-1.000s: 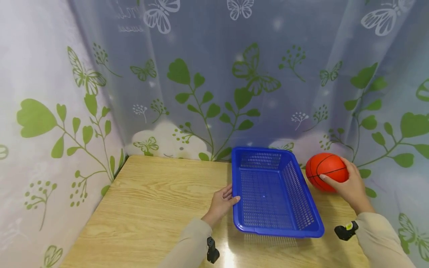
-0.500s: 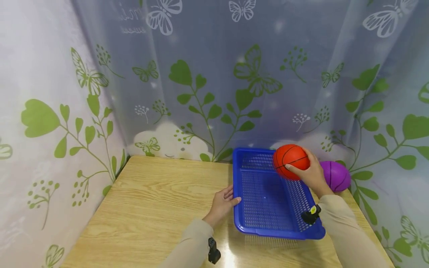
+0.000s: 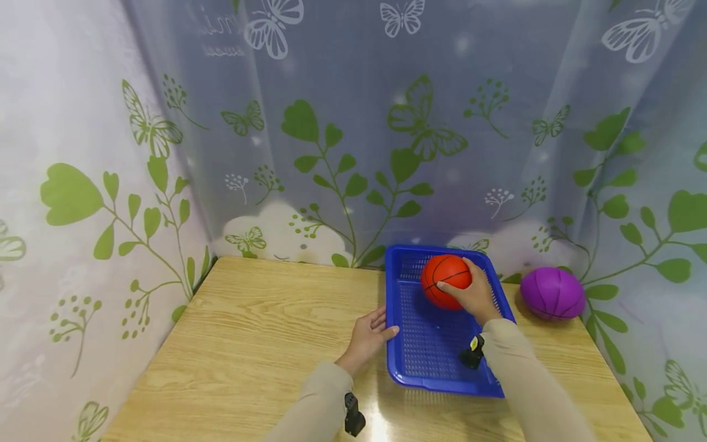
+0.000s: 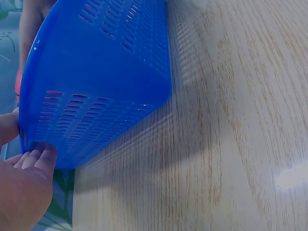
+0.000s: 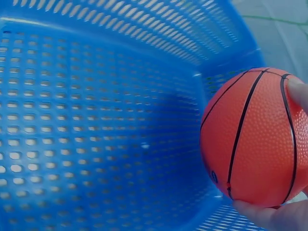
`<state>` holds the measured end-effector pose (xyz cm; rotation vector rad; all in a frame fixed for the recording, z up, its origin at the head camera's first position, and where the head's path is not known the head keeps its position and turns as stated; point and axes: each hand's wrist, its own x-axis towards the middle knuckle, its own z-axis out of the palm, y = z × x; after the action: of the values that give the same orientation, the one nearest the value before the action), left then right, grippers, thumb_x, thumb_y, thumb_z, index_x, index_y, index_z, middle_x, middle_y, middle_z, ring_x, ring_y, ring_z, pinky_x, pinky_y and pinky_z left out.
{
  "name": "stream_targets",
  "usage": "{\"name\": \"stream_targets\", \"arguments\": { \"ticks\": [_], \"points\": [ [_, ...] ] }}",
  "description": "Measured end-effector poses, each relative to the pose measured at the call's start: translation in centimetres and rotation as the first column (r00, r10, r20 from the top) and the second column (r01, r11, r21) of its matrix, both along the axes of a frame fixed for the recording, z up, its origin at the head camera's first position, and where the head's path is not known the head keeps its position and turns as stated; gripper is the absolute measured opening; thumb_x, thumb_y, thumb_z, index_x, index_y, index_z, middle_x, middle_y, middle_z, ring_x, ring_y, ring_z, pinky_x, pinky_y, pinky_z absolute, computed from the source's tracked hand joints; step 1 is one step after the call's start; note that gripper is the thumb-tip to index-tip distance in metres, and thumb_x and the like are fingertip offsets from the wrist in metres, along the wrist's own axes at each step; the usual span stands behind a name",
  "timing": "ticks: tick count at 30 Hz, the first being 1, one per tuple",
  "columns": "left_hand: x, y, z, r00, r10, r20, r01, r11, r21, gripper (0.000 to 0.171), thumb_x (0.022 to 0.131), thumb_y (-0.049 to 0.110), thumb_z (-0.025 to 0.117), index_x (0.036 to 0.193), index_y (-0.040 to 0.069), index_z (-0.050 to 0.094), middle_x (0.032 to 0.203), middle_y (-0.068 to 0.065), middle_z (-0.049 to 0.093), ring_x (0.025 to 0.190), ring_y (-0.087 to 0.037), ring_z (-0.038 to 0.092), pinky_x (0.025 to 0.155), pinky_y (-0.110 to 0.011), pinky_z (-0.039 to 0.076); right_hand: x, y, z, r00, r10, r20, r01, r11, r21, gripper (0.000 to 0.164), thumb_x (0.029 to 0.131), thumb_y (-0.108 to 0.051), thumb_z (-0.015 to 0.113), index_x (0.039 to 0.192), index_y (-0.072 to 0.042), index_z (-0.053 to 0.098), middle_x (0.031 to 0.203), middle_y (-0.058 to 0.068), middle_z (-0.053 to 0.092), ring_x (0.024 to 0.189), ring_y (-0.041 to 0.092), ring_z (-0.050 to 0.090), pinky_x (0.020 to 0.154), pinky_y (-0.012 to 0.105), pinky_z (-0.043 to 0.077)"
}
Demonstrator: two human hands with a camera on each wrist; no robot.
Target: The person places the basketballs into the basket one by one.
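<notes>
My right hand (image 3: 476, 297) grips a small orange-red basketball (image 3: 442, 283) with black lines, thumb on the near side and fingers on the far right. The ball is over the back part of a blue plastic basket (image 3: 391, 353) with slotted walls. In the right wrist view the ball (image 5: 252, 139) covers part of the basket's far end; whether it touches the bottom I cannot tell. My left hand (image 3: 366, 336) holds the basket's left rim. Its thumb lies over the rim and its fingers (image 4: 42, 156) press the outer wall.
A purple ball (image 3: 552, 293) with dark lines rests on the wooden table (image 3: 265, 331), right of the basket near the table's edge. Patterned curtains (image 3: 353, 123) with green leaves and butterflies hang along the back and both sides.
My right hand has carried the orange-red basketball left, from beside the basket to over it. The purple ball, hidden at first, has come into view. My left hand stays on the rim.
</notes>
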<state>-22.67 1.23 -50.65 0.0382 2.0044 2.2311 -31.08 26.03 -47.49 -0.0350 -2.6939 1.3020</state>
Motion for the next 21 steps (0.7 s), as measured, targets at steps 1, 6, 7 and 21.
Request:
{"name": "stream_targets", "arguments": {
  "ticks": [1,6,7,21],
  "points": [
    [0.0,0.0,0.0,1.0,-0.002,0.001,0.002,1.0,0.003,0.056,0.086,-0.005,0.066,0.137,-0.009,0.044,0.133,-0.029,0.052,0.122,-0.039,0.053,0.098,-0.036,0.052,0.0,-0.1,-0.3,1.0,-0.001,0.009,0.001,1.0,0.0,0.09,0.081,-0.029,0.077,0.15,-0.003,0.025,0.149,0.026,0.029,0.13,0.045,0.035,0.102,0.063,0.042],
    [0.2,0.2,0.1,1.0,-0.008,-0.003,0.008,1.0,0.002,0.057,0.085,-0.006,0.066,0.137,-0.01,0.043,0.133,-0.029,0.051,0.122,-0.039,0.052,0.098,-0.036,0.052,0.4,-0.5,-1.7,0.999,0.005,0.044,-0.006,1.0,0.027,0.09,0.082,-0.029,0.076,0.15,-0.002,0.022,0.151,0.026,0.025,0.131,0.046,0.034,0.102,0.063,0.042],
    [0.3,0.2,0.1,1.0,-0.008,-0.009,0.008,1.0,-0.001,0.057,0.085,-0.006,0.066,0.137,-0.011,0.043,0.133,-0.03,0.051,0.122,-0.04,0.052,0.098,-0.036,0.052,0.4,-0.6,-1.9,0.999,0.008,0.04,-0.009,0.999,0.036,0.09,0.083,-0.029,0.076,0.151,-0.003,0.022,0.151,0.026,0.024,0.131,0.046,0.034,0.102,0.063,0.042],
    [0.5,0.2,0.6,1.0,-0.01,-0.023,0.011,1.0,0.025,0.057,0.085,-0.008,0.064,0.137,-0.013,0.041,0.134,-0.032,0.049,0.123,-0.041,0.051,0.1,-0.036,0.05,0.4,0.0,-1.9,0.998,0.054,0.032,-0.055,0.998,0.023,0.092,0.084,-0.031,0.074,0.151,-0.001,0.019,0.152,0.027,0.021,0.131,0.047,0.034,0.102,0.064,0.041]
  ]
}}
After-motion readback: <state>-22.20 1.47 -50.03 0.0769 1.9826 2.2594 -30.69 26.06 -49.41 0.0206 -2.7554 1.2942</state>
